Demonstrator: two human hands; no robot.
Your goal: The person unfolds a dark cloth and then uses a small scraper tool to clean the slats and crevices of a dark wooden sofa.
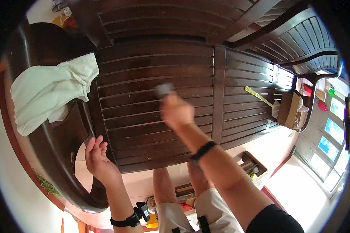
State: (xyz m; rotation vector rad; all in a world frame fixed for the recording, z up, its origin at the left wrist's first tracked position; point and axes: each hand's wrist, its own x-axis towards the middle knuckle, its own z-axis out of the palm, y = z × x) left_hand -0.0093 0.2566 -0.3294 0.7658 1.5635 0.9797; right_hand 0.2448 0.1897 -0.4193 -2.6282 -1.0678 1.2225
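Observation:
My right hand [178,112], blurred by motion, is over the slatted seat of a dark wooden bench [157,70]. Its fingers hold a small grey piece [164,89], too blurred to name. At the bench's left end, beside the curved wooden armrest [49,163], is my left hand [103,163], palm partly up and fingers curled. A small dark flat piece [89,140] shows at its fingertips and seems to be pinched there. Draped over the armrest above that hand is a white cloth towel [54,87].
A yellow-green fly swatter [258,96] lies on the seat's right part, near a cardboard box [288,112] at the far armrest. The slatted backrest [163,17] rises along the far side. A wooden crate-like object [252,164] is on the floor, right of my legs.

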